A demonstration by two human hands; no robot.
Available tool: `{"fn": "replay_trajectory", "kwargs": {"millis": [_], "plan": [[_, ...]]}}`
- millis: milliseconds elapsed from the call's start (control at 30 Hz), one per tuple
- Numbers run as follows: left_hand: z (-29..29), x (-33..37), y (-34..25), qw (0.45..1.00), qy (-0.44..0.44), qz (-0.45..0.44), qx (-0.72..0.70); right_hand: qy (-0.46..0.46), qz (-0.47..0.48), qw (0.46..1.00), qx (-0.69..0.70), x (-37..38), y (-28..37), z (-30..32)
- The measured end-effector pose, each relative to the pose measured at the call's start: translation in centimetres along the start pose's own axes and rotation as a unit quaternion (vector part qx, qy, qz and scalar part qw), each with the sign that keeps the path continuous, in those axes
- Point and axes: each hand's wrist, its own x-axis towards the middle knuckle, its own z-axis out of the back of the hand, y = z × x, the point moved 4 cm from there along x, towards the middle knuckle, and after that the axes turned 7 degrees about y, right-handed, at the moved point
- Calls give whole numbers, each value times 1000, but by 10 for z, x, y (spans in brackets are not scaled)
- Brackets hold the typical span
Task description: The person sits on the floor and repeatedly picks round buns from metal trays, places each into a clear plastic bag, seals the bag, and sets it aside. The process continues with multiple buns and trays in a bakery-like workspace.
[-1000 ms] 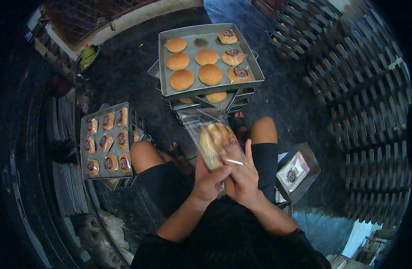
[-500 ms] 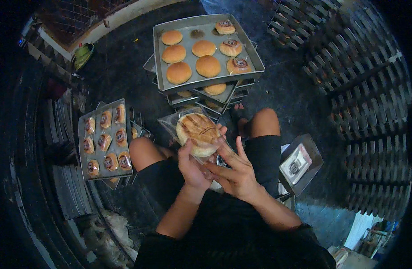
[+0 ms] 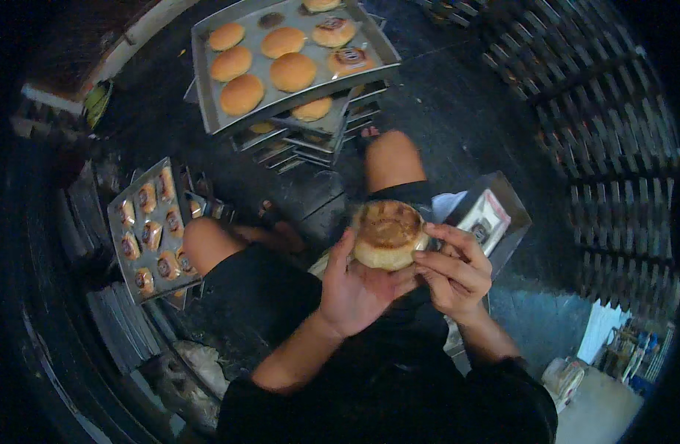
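A round bun in a clear wrapper is held before my lap, its browned flat side facing up. My left hand cups it from below and the left, palm upward, thumb against its side. On the other side, my right hand pinches the bun's right edge and wrapper between thumb and fingers. Both hands are closed on it. The wrapper's far part is hard to make out.
Ahead, a large metal tray carries plain and wrapped buns atop stacked trays. Another tray of wrapped buns stands left. By my right knee, a dark box holds printed wrappers. Slatted dark racks line the right.
The bun has moved right and nearer the box, in both hands. My right hand has closed from spread fingers to a pinch at its edge. The view has swung to the right.
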Motion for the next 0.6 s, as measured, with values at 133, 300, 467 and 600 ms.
{"fn": "replay_trajectory", "kwargs": {"millis": [133, 300, 467, 600], "plan": [[95, 12, -31, 785, -212, -88, 576, -149, -314, 923, 167, -46, -57, 3], [0, 40, -28, 565, -76, -338, 749, -248, -333, 880, 232, -35, -55, 3], [-15, 49, -7, 557, -75, -394, 727, -183, -222, 956, 55, -31, -58, 8], [7, 43, -26, 715, -166, -341, 587, -223, -430, 851, 205, -42, -50, 26]]}}
